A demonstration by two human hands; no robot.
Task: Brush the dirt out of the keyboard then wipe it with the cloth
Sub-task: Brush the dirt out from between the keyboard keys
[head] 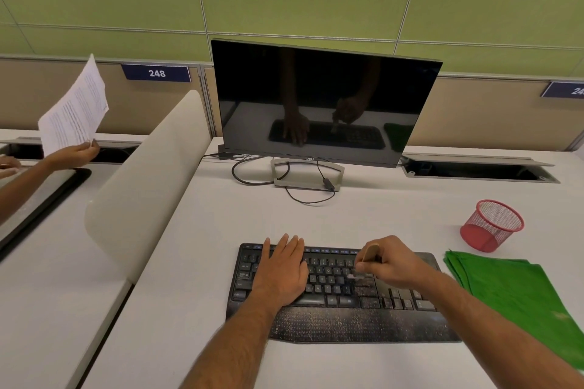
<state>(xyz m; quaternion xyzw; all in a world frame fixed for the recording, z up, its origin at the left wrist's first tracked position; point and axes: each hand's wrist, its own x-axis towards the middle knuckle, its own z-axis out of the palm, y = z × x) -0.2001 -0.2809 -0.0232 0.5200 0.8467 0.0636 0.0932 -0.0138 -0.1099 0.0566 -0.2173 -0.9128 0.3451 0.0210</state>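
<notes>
A black keyboard [341, 319] lies on the white desk, its keys and wrist rest speckled with pale dirt. My left hand [282, 271] rests flat on the left half of the keys, fingers straight. My right hand [392, 264] grips a small brush [370, 254] with a light wooden handle; its bristles touch the keys near the middle right. A folded green cloth [518, 290] lies on the desk to the right of the keyboard, untouched.
A dark monitor [325, 101] stands behind the keyboard with cables by its stand. A red mesh cup [491, 226] sits at the right. A white divider [142, 183] separates the left desk, where another person's hand [74, 155] holds papers.
</notes>
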